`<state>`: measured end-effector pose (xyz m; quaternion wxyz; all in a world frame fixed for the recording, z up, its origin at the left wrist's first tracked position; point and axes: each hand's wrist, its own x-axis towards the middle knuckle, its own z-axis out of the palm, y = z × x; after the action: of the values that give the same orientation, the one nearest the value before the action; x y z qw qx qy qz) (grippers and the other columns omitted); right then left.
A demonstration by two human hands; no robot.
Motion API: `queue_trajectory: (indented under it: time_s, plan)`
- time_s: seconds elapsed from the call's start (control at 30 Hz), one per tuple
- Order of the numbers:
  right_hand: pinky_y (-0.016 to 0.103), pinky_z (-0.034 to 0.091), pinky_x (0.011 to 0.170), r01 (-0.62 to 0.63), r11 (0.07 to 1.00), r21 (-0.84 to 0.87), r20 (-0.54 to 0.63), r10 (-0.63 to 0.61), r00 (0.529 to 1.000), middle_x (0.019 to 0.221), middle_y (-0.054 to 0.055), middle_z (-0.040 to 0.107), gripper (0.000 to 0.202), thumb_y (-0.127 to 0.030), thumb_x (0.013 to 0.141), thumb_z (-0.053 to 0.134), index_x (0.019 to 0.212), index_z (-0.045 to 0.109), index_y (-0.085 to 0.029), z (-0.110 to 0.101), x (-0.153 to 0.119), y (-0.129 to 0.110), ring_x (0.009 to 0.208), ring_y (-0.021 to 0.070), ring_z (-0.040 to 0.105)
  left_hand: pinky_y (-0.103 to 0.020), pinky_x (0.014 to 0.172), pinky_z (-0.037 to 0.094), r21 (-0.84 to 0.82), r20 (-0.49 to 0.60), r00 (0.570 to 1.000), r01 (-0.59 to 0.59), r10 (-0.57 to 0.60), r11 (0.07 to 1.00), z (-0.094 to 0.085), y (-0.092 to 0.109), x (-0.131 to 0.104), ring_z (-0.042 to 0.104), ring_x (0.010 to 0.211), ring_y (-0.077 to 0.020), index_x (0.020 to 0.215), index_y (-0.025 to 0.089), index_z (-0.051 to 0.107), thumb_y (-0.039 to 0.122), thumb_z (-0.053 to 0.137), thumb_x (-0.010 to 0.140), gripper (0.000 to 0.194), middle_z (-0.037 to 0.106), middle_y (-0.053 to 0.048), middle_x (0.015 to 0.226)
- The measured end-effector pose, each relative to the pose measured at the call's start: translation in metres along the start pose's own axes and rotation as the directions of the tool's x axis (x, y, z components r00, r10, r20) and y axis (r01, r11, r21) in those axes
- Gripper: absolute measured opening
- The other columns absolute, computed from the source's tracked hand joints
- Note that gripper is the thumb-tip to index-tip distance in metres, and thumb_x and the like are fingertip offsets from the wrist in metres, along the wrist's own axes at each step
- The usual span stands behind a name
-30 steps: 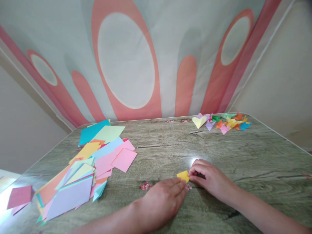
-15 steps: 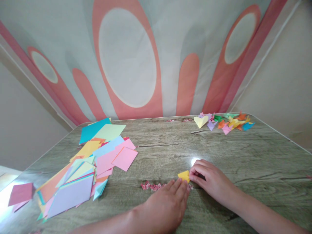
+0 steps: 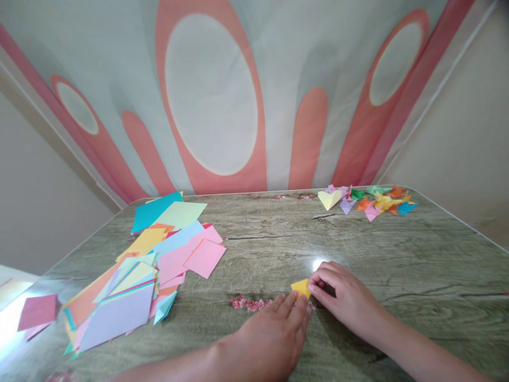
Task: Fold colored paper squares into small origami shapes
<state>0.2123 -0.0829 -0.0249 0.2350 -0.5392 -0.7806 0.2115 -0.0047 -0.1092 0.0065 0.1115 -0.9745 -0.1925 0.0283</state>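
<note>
A small folded piece of yellow origami paper (image 3: 300, 287) lies on the wood-patterned table (image 3: 258, 260) between my hands. My left hand (image 3: 274, 334) rests flat, its fingertips pressing on the near edge of the yellow paper and covering part of it. The thumb and forefinger of my right hand (image 3: 338, 289) pinch the paper's right corner. Which fold is in the paper is too small to make out.
Loose sheets of coloured paper (image 3: 119, 318) spread over the table's left side, with a pink square (image 3: 37, 312) at the far left. Several small folded paper figures (image 3: 384, 201) and a pale yellow paper heart (image 3: 329, 199) lie at the back right, near the patterned wall (image 3: 278, 132).
Both hands stay almost as they were on the yellow paper. The whole view has shifted very slightly.
</note>
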Motion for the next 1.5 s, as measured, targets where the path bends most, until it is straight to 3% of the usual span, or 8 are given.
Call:
queue_trajectory:
  time_s: [0.43, 0.73, 0.97, 1.2, 1.5]
  plan:
    - [0.032, 0.039, 0.071, -0.032, 0.999, -0.034, -0.009, 0.031, 0.999, 0.075, 0.000, 0.059, 0.011, -0.013, 0.081, 0.059, 0.073, 0.058, -0.021, 0.003, 0.002, -0.003, 0.076, 0.0182, 0.053, -0.035, 0.101, 0.039, 0.022, 0.012, 1.000, -0.003, 0.002, 1.000, 0.002, 0.003, 0.000, 0.044, 0.130, -0.0264, 0.138, 0.003, 0.042, 0.021, 0.031, 0.097, 0.046, 0.045, -0.016, 0.142]
    - [0.032, 0.039, 0.072, -0.019, 1.000, 0.019, -0.009, 0.019, 1.000, 0.077, -0.001, 0.061, 0.010, -0.013, 0.082, 0.058, 0.078, 0.058, -0.022, 0.004, 0.000, -0.001, 0.077, 0.0185, 0.054, -0.033, 0.101, 0.039, 0.016, 0.017, 1.000, -0.005, 0.004, 1.000, -0.009, -0.001, 0.000, 0.044, 0.129, -0.0254, 0.139, 0.004, 0.040, 0.022, 0.030, 0.098, 0.047, 0.046, -0.013, 0.142]
    - [0.032, 0.038, 0.071, -0.003, 1.000, 0.011, -0.030, 0.003, 1.000, 0.076, -0.001, 0.061, 0.011, -0.012, 0.082, 0.059, 0.078, 0.058, -0.022, 0.005, -0.001, 0.000, 0.077, 0.0187, 0.054, -0.036, 0.102, 0.041, -0.134, 0.033, 0.999, 0.033, -0.028, 0.990, -0.013, -0.004, 0.006, 0.045, 0.126, -0.0274, 0.138, 0.001, 0.037, 0.021, 0.040, 0.093, 0.049, 0.048, -0.018, 0.138]
    - [0.032, 0.037, 0.070, 0.038, 0.999, 0.007, -0.035, -0.038, 0.999, 0.077, 0.000, 0.060, 0.009, -0.015, 0.087, 0.057, 0.080, 0.058, -0.022, 0.005, -0.002, 0.001, 0.078, 0.0185, 0.054, -0.035, 0.096, 0.046, -0.418, 0.089, 0.991, 0.126, -0.097, 0.900, -0.012, -0.021, 0.008, 0.057, 0.110, -0.0217, 0.130, 0.015, 0.047, 0.017, 0.041, 0.092, 0.038, 0.059, -0.010, 0.122]
    - [0.032, 0.038, 0.069, 0.040, 0.999, 0.002, -0.037, -0.040, 0.999, 0.077, 0.000, 0.060, 0.010, -0.016, 0.088, 0.057, 0.080, 0.058, -0.022, 0.005, -0.002, 0.003, 0.077, 0.0187, 0.054, -0.036, 0.102, 0.042, -0.457, 0.086, 0.995, 0.091, -0.058, 0.885, -0.007, -0.022, 0.009, 0.052, 0.117, -0.0225, 0.133, 0.017, 0.042, 0.014, 0.048, 0.088, 0.046, 0.057, -0.009, 0.126]
